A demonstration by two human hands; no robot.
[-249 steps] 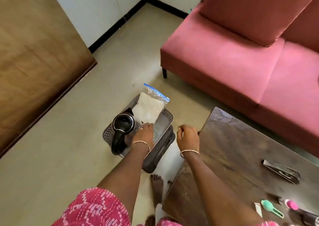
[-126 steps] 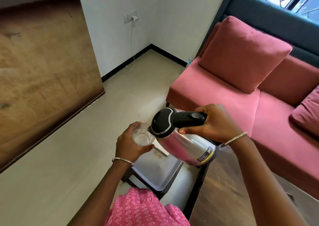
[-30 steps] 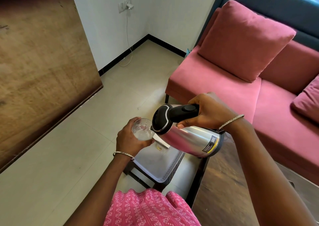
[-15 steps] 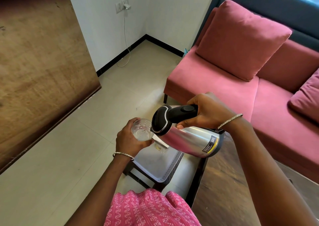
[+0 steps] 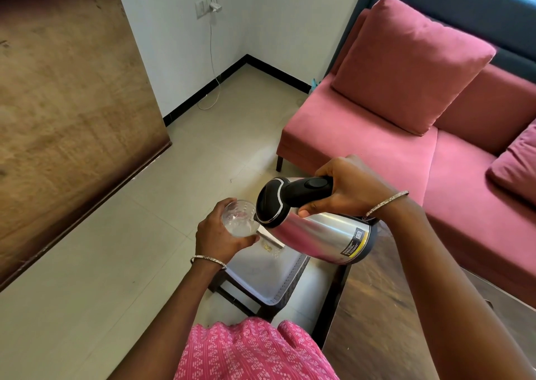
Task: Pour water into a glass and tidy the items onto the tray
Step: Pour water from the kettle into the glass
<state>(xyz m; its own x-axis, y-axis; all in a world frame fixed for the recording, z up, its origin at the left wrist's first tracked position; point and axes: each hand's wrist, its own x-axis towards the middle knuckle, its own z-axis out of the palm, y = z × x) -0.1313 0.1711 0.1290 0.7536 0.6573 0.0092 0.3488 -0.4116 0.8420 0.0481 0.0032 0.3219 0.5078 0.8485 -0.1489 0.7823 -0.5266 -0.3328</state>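
Observation:
My left hand grips a clear glass from the side, held in the air above the floor; water shows inside it. My right hand holds the black handle of a steel kettle, which is tipped far over to the left so its black lid and spout meet the glass rim. Below both, a grey tray sits on a low dark stand, with a clear plastic bag lying in it, mostly hidden by the kettle and my hand.
A dark wooden table runs along the right of the tray. A pink sofa with cushions stands behind it. A large wooden panel fills the left. Tiled floor lies between, and a white charger cable hangs from a wall socket.
Within the last second the kettle and glass hold almost the same pose; the kettle stays tipped at the glass. Earlier, both hands were down at the tray, where the kettle stood.

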